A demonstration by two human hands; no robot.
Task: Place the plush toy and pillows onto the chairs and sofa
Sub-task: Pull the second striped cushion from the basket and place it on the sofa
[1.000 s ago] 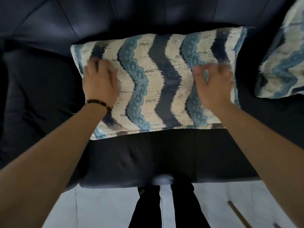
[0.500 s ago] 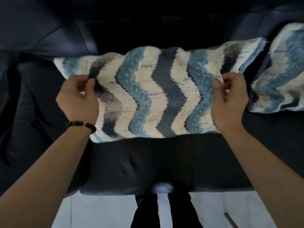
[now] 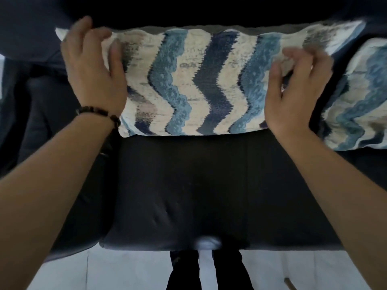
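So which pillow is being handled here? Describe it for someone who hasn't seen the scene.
On the dark sofa, it is the zigzag pillow propped against the backrest, between the left hand and right hand. The matching pillow at the right edge goes untouched.

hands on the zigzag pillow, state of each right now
Left hand: open, fingers spread on the pillow.
Right hand: fingers curled at the pillow's edge, motion-blurred; grip cannot be told.

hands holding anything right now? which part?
Nothing clearly gripped. Left hand lies open on the left end of the zigzag pillow; right hand is at its right end, fingers curled but blurred, so pinch unclear. Pillow rests on the sofa.
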